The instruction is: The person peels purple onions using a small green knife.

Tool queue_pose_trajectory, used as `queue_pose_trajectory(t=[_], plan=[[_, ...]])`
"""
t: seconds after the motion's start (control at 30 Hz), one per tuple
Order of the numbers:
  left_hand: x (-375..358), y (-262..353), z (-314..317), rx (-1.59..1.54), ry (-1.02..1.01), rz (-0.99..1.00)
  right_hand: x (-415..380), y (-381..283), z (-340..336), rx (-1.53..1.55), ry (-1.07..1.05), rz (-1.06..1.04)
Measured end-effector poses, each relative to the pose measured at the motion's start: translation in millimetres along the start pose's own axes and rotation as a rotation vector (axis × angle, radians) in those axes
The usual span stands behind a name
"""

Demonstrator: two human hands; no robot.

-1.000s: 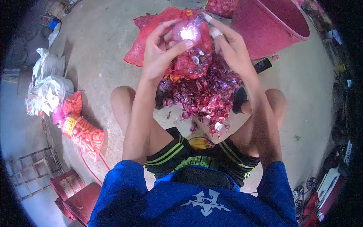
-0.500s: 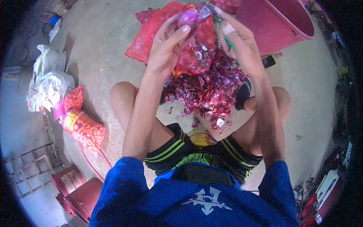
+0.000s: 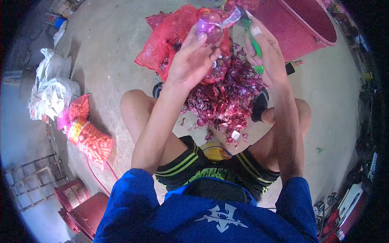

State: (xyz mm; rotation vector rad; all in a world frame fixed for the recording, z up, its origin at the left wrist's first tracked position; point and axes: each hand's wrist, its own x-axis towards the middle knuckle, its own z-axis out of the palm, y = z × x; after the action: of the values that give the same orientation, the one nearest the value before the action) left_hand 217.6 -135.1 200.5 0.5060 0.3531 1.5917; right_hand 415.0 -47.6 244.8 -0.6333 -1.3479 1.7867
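Observation:
My left hand (image 3: 190,60) is closed around a purple-red onion (image 3: 208,28), held up above the red mesh bag (image 3: 160,44). My right hand (image 3: 269,50) grips a green-handled knife (image 3: 255,44), its dark blade pointing up and toward the onion. A pale strip of skin (image 3: 231,18) stretches from the onion to the blade. Below both hands a heap of dry onion skins (image 3: 223,99) lies on the floor between my legs, against the bag.
A large red tub (image 3: 283,38) lies tilted behind my right hand, with a phone-like dark object (image 3: 290,68) near it. On the left are white sacks (image 3: 58,91), a mesh bag that appears to hold carrots (image 3: 93,141), and red containers (image 3: 91,210).
Skin now trails from the onion to the knife as a longer strip. My left hand has shifted slightly right and down; my right hand has moved a little right, showing more green handle.

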Motion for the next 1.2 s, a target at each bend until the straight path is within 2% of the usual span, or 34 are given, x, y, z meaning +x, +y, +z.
queue_pose_trajectory(t=[0.17,0.33,0.43,0.57,0.63,0.7,0.73,0.8,0.9,0.93,1.0,1.03,1.1,1.2], plan=[[2.0,-4.9,7.9,-0.038,-0.012,-0.02,3.4,7.3,-2.8,0.056,0.023,0.075],[5.0,-13.8,14.1,0.156,0.001,0.251,5.4,9.5,0.8,0.083,0.069,0.174],[3.1,-14.4,18.9,0.199,-0.018,0.296,5.8,14.3,1.0,0.105,0.062,0.191],[1.8,-11.2,7.0,0.235,0.008,0.28,9.0,23.6,0.4,-0.034,0.142,0.197],[0.1,-3.2,1.3,0.028,-0.125,0.221,21.7,32.1,-9.8,-0.099,0.161,0.183],[-4.8,10.6,3.0,0.051,-0.141,0.197,30.8,42.4,-33.1,-0.317,0.224,0.099],[-8.1,16.1,4.0,0.075,-0.148,0.186,26.9,39.2,-32.2,-0.316,0.227,0.1],[-8.2,24.0,4.6,0.147,-0.142,0.215,19.9,21.7,-22.2,-0.476,0.177,0.063],[-10.8,28.1,3.2,0.269,-0.067,0.265,9.2,-0.5,-22.6,-0.337,0.035,0.108],[-10.7,27.3,4.0,0.32,-0.012,0.286,5.7,-7.5,-21.7,-0.34,0.035,0.111],[-10.0,26.4,7.0,0.336,-0.013,0.299,0.9,-18.3,-20.3,-0.411,-0.139,0.047],[-10.7,26.5,7.6,0.359,-0.013,0.314,-0.3,-14.9,-21.1,-0.415,-0.144,0.047],[-11.9,27.5,9.5,0.381,0.027,0.304,-0.8,-2.8,-22.1,-0.728,-0.145,-0.107],[-15.5,30.8,12.3,0.431,0.097,0.284,-5.3,-0.6,-14.4,-0.543,-0.195,-0.104]])
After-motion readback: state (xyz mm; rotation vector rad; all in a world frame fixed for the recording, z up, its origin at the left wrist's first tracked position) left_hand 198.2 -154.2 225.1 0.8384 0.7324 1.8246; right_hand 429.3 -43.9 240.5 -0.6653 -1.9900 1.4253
